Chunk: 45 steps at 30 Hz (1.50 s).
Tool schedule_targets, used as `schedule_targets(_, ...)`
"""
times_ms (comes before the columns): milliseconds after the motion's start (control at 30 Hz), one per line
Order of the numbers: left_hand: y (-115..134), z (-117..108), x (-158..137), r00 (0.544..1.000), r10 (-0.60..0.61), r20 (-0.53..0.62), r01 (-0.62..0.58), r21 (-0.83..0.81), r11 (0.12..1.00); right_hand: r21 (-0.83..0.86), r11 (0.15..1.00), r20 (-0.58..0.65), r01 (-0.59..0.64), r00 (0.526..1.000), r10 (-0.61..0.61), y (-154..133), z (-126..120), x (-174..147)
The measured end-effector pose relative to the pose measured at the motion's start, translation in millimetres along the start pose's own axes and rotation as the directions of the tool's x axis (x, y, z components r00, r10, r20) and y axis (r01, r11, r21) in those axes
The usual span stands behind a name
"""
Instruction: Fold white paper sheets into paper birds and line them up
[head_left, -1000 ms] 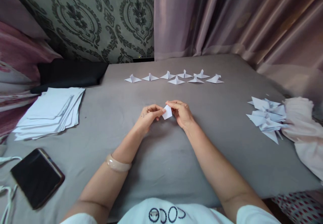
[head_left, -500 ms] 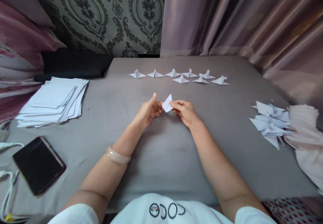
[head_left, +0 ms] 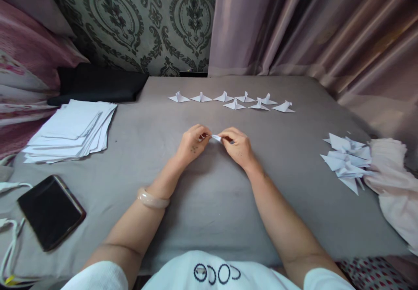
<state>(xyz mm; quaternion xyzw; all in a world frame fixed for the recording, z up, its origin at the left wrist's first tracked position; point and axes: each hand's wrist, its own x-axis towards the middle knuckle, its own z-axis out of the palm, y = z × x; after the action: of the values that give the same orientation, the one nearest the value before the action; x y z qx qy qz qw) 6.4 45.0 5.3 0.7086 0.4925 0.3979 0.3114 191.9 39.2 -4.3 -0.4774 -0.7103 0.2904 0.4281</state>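
Between my two hands, above the middle of the grey cloth-covered surface (head_left: 202, 220), is a small folded white paper (head_left: 216, 137), seen nearly edge-on. My left hand (head_left: 195, 144) pinches its left end between thumb and fingers. The right end is pinched by my right hand (head_left: 237, 145). My fingers cover most of the paper, so its fold lines are hidden. Farther back, several folded paper birds (head_left: 235, 104) stand in two rows with their wings spread.
A stack of white paper sheets (head_left: 70, 129) lies at the left, in front of a black folded item (head_left: 104, 83). Nearer me are a dark phone-like device (head_left: 51, 211) and white cables (head_left: 13, 246). A pile of folded paper birds (head_left: 348, 161) rests at the right beside a pale cloth (head_left: 392, 168).
My left hand has turned over and closed on the paper's left end. The paper has tipped from showing a flat diamond face to nearly edge-on. My right hand still grips it.
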Motion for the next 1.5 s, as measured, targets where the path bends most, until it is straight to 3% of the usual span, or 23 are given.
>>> schedule_targets(100, -5, 0, -2, 0.976, 0.184, 0.119, -0.213, 0.31, 0.927, -0.309, 0.943, 0.083, 0.125, 0.991, -0.104, -1, 1, -4)
schedule_targets(200, -9, 1, -4, 0.952, 0.175, 0.252, -0.27, 0.412, 0.87, -0.439, 0.887, 0.188, 0.146, 0.98, -0.068, -2, 0, -8)
schedule_targets(267, -9, 2, -5, 0.955, 0.15, 0.258, -0.247, 0.405, 0.88, -0.463, 0.875, 0.22, 0.142, 0.975, -0.042, -4, -1, -9)
schedule_targets(400, -5, -1, -5, 0.971, 0.073, 0.226, -0.143, 0.31, 0.94, -0.431, 0.898, 0.194, 0.09, 0.981, -0.006, -5, -4, -10)
schedule_targets(667, 0, -11, -4, 0.953, -0.026, 0.302, -0.032, 0.184, 0.982, -0.281, 0.96, 0.233, 0.003, 0.97, 0.066, -2, -9, -7)
schedule_targets(1000, 0, -14, -3, 0.95, -0.035, 0.311, -0.014, 0.156, 0.988, -0.238, 0.97, 0.213, -0.049, 0.972, 0.101, 1, -9, -5)
schedule_targets(1500, -7, 1, 1, 0.98, -0.054, 0.189, 0.019, 0.184, 0.983, -0.237, 0.964, 0.117, -0.121, 0.981, 0.152, 13, 3, 3)
